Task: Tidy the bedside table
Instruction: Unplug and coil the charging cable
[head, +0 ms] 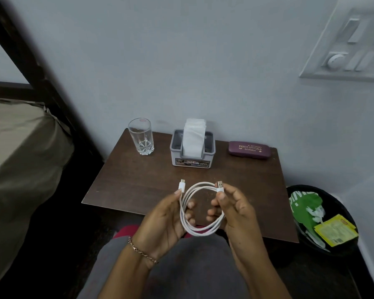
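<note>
A white charging cable point(200, 230) is coiled into a loop and held in the air over the front edge of the dark wooden bedside table point(138, 180). My left hand point(162, 221), with a bracelet on the wrist, pinches the end with the small plug. My right hand point(235, 212) pinches the USB end, and the fingers of both hands reach into the loop. At the back of the table stand an empty clear glass point(141, 136), a grey tissue holder point(192, 151) with white tissues, and a purple spectacle case point(249, 149).
A black bin point(345, 212) with green and yellow wrappers sits on the floor right of the table. A bed with a beige sheet point(20, 147) and dark frame is to the left. A switchboard point(350, 42) hangs on the wall, upper right.
</note>
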Motion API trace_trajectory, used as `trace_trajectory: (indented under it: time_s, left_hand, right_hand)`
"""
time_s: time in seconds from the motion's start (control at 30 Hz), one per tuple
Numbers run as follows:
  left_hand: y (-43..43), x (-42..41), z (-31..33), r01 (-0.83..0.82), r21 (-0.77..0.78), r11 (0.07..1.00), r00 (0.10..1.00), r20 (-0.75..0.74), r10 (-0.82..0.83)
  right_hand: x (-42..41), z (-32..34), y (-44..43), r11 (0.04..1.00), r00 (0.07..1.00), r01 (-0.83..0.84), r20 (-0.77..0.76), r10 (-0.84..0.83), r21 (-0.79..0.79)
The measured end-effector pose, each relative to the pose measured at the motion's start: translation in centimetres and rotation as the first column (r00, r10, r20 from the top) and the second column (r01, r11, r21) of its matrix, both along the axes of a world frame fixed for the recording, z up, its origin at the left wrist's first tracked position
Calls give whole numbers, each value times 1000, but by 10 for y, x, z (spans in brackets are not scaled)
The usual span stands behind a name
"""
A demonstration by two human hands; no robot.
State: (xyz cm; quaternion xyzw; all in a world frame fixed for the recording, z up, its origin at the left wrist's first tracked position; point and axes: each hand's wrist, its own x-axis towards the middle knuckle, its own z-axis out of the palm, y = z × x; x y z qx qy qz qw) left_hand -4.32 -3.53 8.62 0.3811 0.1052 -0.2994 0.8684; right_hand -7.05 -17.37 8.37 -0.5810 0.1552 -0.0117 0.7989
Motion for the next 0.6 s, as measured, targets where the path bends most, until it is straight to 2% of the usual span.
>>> trace_trajectory:
  time_s: [0.07,0.17,0.3,0.43,0.6]
  left_hand:
    - [0,-3,-3,-80,85,993,996,38,77]
    - [0,-6,-5,-92,204,975,993,93,74]
    - [1,-6,-3,-123,298,947,990,105,96]
    - [-7,-5,-8,-249,392,886,968,142,209]
    - [-12,-3,-13,-410,298,862,912,127,390]
  right_hand:
    - [1,-1,-1,1000,999,28,16,-29,10]
    - [1,-1,-6,1000,1000,14,21,-14,26]
    - [1,-2,-7,999,1000,-20,10,19,42]
    - [1,-4,-4,998,1000,23,-3,-23,52]
    - [4,-3,-7,972,992,122,1,-125,201]
